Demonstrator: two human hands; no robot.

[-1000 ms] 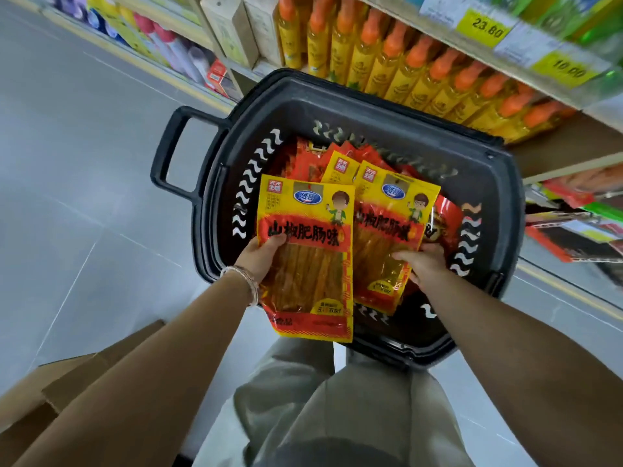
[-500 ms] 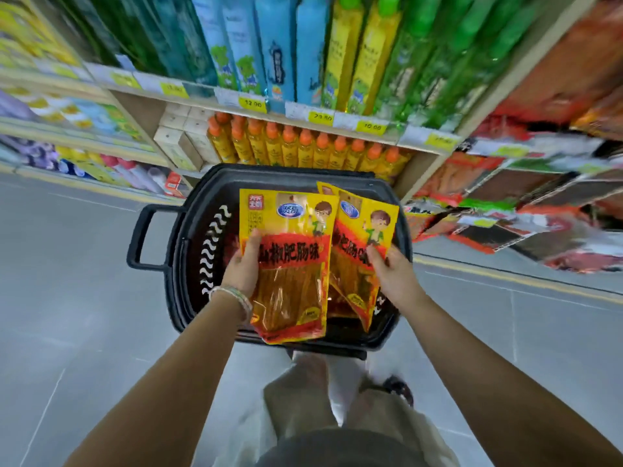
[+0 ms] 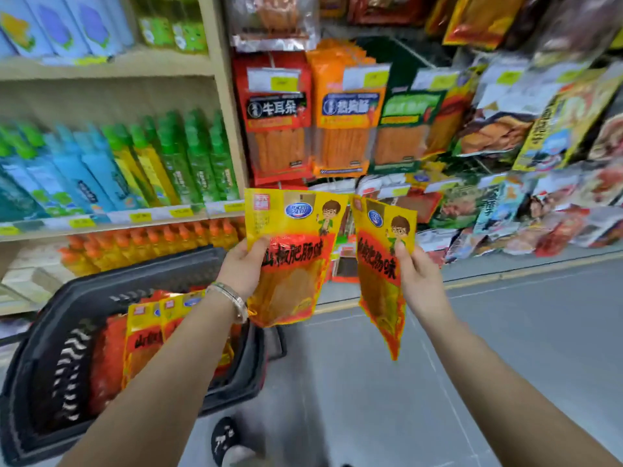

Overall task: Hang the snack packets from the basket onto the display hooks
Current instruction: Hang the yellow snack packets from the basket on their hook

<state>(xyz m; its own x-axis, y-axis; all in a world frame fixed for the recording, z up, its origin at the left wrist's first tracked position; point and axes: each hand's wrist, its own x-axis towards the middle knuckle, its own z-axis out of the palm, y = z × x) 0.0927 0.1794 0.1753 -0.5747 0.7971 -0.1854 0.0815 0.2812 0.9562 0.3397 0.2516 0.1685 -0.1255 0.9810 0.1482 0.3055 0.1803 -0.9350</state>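
a second ago low over the basket (image 3: 141, 274); now lifted clear of it and carried up before the display rack (image 3: 404, 52), with the view swung from the bottle shelf (image 3: 188, 156) to the hanging snacks; grips one yellow snack packet (image 3: 296, 237) in the left hand (image 3: 241, 269), thumb across the front, fingers curled behind; pinches a second packet (image 3: 379, 264) in the right hand (image 3: 419, 281), thumb pressed on its face, other fingers hidden behind it; both held roughly upright, slightly apart, in the air before the rack's lower rows, touching no hook; leaves the basket down at the left with more of the same packets (image 3: 145, 335) inside; probably means picking done and hanging next, with a free hook yet to be found; hooks themselves too blurred to make out; reads 山椒肥肠味 in black on the red band of each held packet; blue oval badge and small red brand square at the top too smeared to read; cartoon figure in glasses beside them; reads 牛耳朵 on the red hanging packet (image 3: 274, 112) above; orange neighbour (image 3: 347, 109) illegible; yellow price tags, figures unreadable
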